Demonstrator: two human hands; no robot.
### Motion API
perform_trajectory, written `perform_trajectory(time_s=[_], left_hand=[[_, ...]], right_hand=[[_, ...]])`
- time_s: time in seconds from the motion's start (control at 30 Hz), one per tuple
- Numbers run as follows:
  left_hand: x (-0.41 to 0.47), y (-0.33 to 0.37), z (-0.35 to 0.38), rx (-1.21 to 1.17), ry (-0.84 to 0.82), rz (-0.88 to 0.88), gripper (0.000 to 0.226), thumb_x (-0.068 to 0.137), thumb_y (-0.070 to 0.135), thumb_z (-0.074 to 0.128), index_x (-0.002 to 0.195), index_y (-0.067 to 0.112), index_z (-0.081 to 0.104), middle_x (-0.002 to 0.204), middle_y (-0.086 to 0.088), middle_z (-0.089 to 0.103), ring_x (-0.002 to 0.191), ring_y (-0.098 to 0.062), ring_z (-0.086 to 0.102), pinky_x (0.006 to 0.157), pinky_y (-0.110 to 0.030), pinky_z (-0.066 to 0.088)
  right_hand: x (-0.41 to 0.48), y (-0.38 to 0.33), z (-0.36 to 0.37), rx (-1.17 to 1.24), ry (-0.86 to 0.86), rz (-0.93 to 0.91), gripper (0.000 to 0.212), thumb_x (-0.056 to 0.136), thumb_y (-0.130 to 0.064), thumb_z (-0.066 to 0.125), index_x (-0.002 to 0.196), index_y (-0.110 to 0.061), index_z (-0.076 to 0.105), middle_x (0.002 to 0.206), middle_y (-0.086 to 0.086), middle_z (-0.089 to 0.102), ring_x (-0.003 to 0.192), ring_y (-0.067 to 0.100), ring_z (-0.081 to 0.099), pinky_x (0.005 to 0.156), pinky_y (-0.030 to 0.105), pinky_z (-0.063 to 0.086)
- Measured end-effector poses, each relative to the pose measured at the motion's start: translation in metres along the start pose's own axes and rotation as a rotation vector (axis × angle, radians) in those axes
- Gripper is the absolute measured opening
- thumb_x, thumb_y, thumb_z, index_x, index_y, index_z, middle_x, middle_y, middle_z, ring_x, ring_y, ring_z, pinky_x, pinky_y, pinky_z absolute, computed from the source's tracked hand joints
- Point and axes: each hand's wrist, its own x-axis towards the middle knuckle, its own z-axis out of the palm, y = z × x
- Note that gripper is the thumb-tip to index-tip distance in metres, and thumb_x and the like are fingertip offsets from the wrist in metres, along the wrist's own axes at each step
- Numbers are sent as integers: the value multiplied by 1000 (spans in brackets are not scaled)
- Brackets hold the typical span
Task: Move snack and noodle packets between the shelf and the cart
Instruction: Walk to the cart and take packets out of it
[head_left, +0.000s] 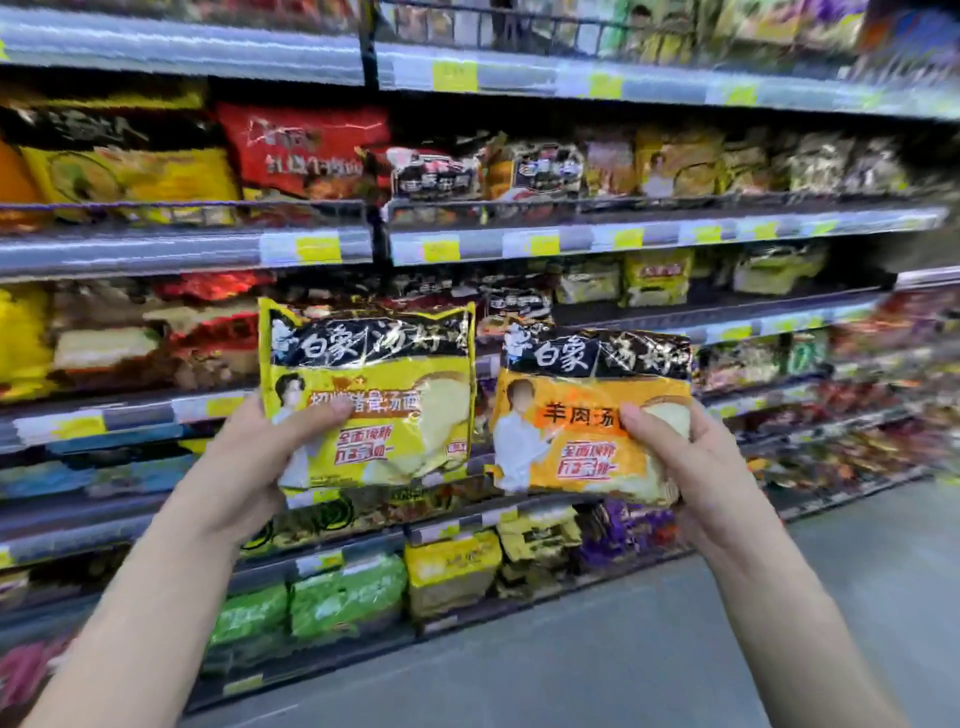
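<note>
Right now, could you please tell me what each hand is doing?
Left hand: holding the yellow noodle packet.
Right hand: holding the orange noodle packet.

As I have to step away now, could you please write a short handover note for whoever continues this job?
Left hand: holds the yellow noodle packet at its lower left, thumb on the front.
Right hand: holds the orange noodle packet at its right edge, thumb on the front.
Both packets are upright, side by side, in front of the shelf. The cart is out of view.
Done: one packet in each grip.
Left: set both down. Whether they go to shelf or cart cannot be told from here.
</note>
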Motion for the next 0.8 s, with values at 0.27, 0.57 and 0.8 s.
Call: perform_trajectory(time_s=[0.27, 0.57, 0.8], left_hand=[[26, -21, 138, 54, -85, -51, 106, 34, 50, 103, 124, 12, 61, 107, -9, 80, 91, -26, 79, 72, -40, 63], [102, -56, 229, 36, -182, -45, 77, 64, 39, 96, 127, 12, 62, 114, -7, 79, 102, -27, 77, 80, -39, 62], [192, -88, 278, -39, -114, -73, 67, 59, 35, 92, 115, 14, 61, 101, -4, 81, 92, -20, 79, 70, -31, 62]], right_hand=[[3, -58, -121, -59, 95, -41, 34, 60, -38, 95, 86, -28, 76, 89, 7, 81, 76, 21, 79, 54, 27, 60], [72, -54, -211, -95, 181, -29, 46, 66, -38, 89, 104, -19, 68, 102, 11, 81, 86, 25, 80, 64, 31, 64], [177, -51, -254, -150, 161, 11, 51, 67, -39, 87, 107, -14, 66, 94, 7, 81, 80, 20, 80, 61, 26, 61]])
